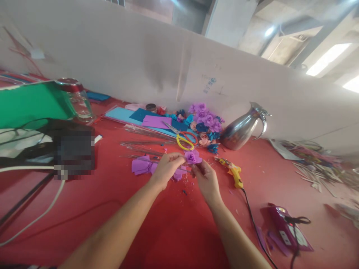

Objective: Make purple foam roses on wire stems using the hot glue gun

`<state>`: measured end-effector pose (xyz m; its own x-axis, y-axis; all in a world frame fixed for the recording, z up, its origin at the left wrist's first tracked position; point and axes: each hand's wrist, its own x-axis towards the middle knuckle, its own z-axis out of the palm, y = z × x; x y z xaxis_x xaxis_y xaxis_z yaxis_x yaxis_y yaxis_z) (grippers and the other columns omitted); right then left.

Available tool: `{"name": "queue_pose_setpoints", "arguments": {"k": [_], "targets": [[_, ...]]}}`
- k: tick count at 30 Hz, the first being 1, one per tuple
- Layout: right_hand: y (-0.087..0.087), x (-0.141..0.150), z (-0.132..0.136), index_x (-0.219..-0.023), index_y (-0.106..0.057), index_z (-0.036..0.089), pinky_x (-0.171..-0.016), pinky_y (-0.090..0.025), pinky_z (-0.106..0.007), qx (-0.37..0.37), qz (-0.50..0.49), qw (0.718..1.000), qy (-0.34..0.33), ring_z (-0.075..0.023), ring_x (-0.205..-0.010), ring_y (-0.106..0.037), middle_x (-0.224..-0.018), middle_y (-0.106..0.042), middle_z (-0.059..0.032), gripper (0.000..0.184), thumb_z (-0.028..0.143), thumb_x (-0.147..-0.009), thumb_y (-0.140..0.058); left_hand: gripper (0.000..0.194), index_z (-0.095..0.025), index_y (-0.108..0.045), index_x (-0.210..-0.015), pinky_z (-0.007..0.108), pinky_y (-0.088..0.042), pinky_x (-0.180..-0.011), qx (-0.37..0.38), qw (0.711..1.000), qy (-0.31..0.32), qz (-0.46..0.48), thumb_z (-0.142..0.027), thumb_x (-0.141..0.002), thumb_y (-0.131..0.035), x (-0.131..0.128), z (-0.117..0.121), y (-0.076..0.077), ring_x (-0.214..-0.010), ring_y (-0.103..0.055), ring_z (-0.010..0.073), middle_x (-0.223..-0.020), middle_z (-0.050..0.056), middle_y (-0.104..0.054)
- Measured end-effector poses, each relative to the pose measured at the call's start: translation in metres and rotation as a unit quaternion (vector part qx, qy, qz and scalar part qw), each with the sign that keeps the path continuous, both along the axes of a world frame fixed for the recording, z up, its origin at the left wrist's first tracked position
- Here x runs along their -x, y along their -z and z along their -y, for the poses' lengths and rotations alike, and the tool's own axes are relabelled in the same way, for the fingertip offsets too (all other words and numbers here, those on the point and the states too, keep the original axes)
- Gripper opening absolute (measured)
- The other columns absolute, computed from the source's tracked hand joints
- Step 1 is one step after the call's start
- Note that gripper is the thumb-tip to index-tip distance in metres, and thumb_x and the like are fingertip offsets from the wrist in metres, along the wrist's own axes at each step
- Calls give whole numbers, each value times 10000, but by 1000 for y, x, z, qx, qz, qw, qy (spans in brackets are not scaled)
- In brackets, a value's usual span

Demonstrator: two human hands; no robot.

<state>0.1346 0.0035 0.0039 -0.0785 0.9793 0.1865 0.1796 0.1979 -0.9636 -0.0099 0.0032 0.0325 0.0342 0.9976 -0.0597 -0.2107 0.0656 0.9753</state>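
Between my two hands is a purple paper flower (192, 157), held just above the red table. My left hand (169, 167) pinches the flower's left edge with thumb and fingers. From the right, my right hand (205, 178) grips its lower right petals; the fingertips are partly hidden. Purple paper petals (141, 165) lie under and left of my left hand. Scissors (183, 139) with yellow and orange handles rest just beyond the flower. Thin wire stems (140, 145) are spread to the left. A yellow glue gun (235, 173) lies right of my right hand.
Finished paper flowers (207, 119) are heaped by the wall, beside a metal jug (242, 129). Coloured sheets (119, 115) lie behind the stems. A glass jar (78, 101) stands left. A purple power strip (290, 228) with cords sits front right. Cables cross the left side.
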Motion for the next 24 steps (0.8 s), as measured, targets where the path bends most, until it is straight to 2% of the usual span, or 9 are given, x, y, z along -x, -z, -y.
{"name": "queue_pose_setpoints", "arguments": {"k": [6, 10, 24], "targets": [[1, -2, 1, -820, -608, 209, -580, -388, -268, -27, 38, 999, 15, -144, -592, -498, -643, -558, 13, 121, 308, -826, -536, 142, -163, -641, -579, 286, -376, -653, 8, 1000, 7, -13, -283, -649, -611, -1, -2, 3, -638, -546, 165, -591, 13, -611], [0, -2, 1, -841, -616, 204, -581, -385, -269, -32, 43, 998, 13, -145, -605, -496, -665, -569, 5, 135, 307, -838, -528, 128, -168, -668, -562, 283, -378, -627, 31, 999, 7, 9, -264, -619, -606, -1, -2, -1, -610, -543, 158, -587, 22, -626], [-2, 1, 1, -796, -633, 198, -578, -388, -258, 68, -130, 989, -30, -122, -583, -486, -629, -565, 23, 166, 358, -763, -657, 133, -170, -687, -585, 280, -379, -621, 22, 1000, -2, 4, -301, -611, -682, 0, 2, -5, -610, -537, 145, -591, 15, -626]]}}
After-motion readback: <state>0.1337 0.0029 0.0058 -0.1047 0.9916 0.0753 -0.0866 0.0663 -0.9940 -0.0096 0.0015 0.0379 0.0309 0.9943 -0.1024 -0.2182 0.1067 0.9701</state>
